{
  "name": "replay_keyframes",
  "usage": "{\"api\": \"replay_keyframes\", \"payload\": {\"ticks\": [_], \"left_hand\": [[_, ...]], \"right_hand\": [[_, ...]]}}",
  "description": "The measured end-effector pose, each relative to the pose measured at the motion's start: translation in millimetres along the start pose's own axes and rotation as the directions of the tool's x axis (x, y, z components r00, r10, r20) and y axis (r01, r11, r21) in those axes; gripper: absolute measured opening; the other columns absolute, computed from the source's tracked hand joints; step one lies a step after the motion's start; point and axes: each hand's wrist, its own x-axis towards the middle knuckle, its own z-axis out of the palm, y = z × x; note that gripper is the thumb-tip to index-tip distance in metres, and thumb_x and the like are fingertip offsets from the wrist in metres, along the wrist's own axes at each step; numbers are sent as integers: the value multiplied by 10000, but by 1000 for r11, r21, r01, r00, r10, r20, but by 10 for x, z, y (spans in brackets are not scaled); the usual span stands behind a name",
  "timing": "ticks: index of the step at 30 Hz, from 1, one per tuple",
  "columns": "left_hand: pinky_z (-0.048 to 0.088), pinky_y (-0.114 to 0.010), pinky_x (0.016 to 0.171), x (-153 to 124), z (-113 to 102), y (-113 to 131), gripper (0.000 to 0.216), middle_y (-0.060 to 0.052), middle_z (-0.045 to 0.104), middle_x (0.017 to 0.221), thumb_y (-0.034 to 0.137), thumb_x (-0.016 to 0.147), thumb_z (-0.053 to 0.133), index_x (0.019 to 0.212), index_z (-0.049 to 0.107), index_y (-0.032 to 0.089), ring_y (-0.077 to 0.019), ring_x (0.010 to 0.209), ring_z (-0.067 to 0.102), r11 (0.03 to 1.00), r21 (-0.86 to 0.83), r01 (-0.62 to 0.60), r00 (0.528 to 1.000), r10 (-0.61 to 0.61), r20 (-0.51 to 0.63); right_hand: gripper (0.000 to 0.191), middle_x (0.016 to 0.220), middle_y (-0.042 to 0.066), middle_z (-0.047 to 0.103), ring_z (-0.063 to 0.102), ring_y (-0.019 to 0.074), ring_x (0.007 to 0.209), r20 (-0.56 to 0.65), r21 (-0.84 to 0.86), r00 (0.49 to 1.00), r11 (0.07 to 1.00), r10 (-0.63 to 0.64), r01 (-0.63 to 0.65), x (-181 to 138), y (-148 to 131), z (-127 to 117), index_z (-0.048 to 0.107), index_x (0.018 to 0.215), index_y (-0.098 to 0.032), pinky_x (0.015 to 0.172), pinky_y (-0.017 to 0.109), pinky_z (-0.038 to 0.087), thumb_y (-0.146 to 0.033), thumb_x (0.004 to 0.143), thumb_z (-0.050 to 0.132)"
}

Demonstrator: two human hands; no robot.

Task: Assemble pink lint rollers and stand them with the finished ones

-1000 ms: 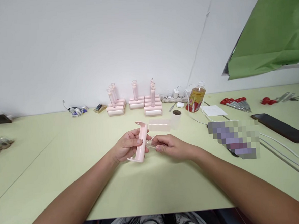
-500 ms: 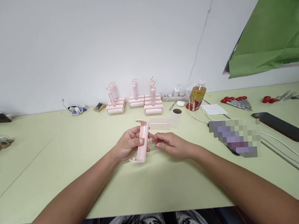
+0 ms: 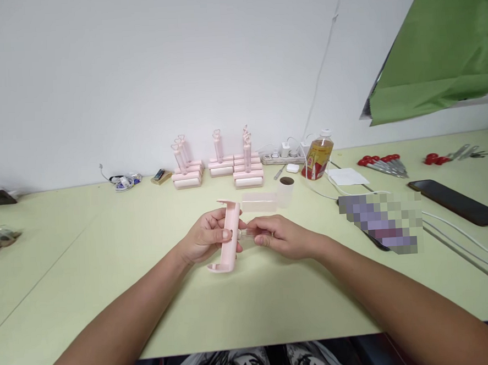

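My left hand (image 3: pixel 208 237) is closed around a pink lint roller frame (image 3: pixel 231 235), with the thumb pressed on its inner face. The frame is held nearly upright, tilted, its two end arms pointing left. My right hand (image 3: pixel 282 236) grips a clear handle (image 3: pixel 247 234), whose end meets the back of the frame; most of the handle is hidden in the fingers. Just beyond my hands a clear pinkish cover (image 3: pixel 259 202) lies on the table, beside a white sticky roll (image 3: pixel 286 193) standing on end.
Several pink lint rollers (image 3: pixel 249 179) stand along the wall. A drink bottle (image 3: pixel 319 156), a power strip (image 3: pixel 284 159), a screwdriver (image 3: pixel 279 172) and white cables are behind right. A blurred phone-like item (image 3: pixel 379 224), a black phone (image 3: pixel 460 201) and red-handled tools (image 3: pixel 383 164) lie to the right.
The frame has turned slightly in my left hand, its lower end swinging left and nearer to me. My right hand still holds the handle against it. The view has shifted a little.
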Motion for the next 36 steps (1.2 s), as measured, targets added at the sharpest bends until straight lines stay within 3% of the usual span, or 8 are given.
{"api": "replay_keyframes", "payload": {"ticks": [12, 17, 20, 23, 26, 29, 32, 36], "left_hand": [[542, -248, 455, -77, -4, 111, 476, -69, 713, 1048, 211, 690, 750, 1141, 599, 205, -142, 520, 664, 987, 84, -134, 981, 145, -132], [485, -232, 481, -132, -91, 350, 385, -39, 691, 846, 267, 741, 680, 1111, 640, 167, -123, 537, 607, 893, 437, -107, 949, 223, -224], [449, -221, 536, -67, -108, 413, 332, 8, 605, 691, 261, 792, 622, 1109, 661, 170, -113, 561, 561, 662, 750, -6, 908, 317, -273], [421, -223, 510, 99, -69, 384, 324, -10, 591, 816, 270, 837, 546, 1135, 657, 210, -85, 499, 517, 354, 933, 57, 903, 381, -199], [407, -239, 514, 352, 8, 288, 272, -46, 578, 886, 249, 878, 466, 1057, 665, 201, -103, 528, 533, -11, 1000, -6, 965, 264, 8], [401, -269, 572, 634, 65, 160, 193, -68, 580, 852, 221, 870, 490, 975, 644, 175, -175, 666, 576, -345, 931, -119, 979, 115, 168], [388, -283, 584, 861, 70, 45, 209, -93, 596, 890, 228, 812, 595, 1006, 612, 153, -219, 769, 587, -502, 826, -255, 962, -42, 271], [369, -297, 571, 1015, 29, -42, 262, -120, 617, 939, 169, 769, 627, 1027, 603, 131, -248, 835, 573, -591, 693, -414, 905, -185, 383]], "right_hand": [[217, 762, 11, 565, 471, 129, 653, -89, -73, 994, 995, 66, -73, -23, 51, -156, 594, 929, -171, 607, 247, 361, -350, 939, 470], [183, 855, 53, 614, 527, 173, 751, -115, -221, 993, 974, 30, -55, -51, -7, -241, 590, 952, -177, 671, 286, 410, -339, 905, 522], [169, 1032, 125, 625, 537, 257, 986, 22, -336, 999, 941, 42, -32, -43, -95, -141, 601, 970, -170, 824, 384, 443, -303, 884, 542], [187, 1234, 187, 560, 440, 339, 1228, 177, -408, 978, 912, 112, -30, -28, -135, 21, 634, 931, -148, 1003, 501, 367, -290, 895, 518], [259, 1340, 216, 482, 333, 412, 1329, 241, -458, 945, 884, 223, -92, -27, -143, 138, 640, 975, -121, 1045, 575, 307, -308, 917, 471], [319, 1465, 235, 354, 223, 461, 1386, 282, -465, 910, 873, 304, -147, -37, -175, 180, 616, 1058, -100, 1045, 621, 286, -333, 934, 437], [376, 1542, 267, 207, 116, 449, 1429, 339, -445, 874, 878, 347, -176, -50, -237, 203, 581, 1134, -71, 1081, 640, 218, -340, 961, 383], [438, 1549, 304, 142, 63, 466, 1429, 379, -416, 854, 890, 356, -187, -72, -309, 266, 534, 1212, -31, 1079, 667, 192, -347, 974, 348]]}}
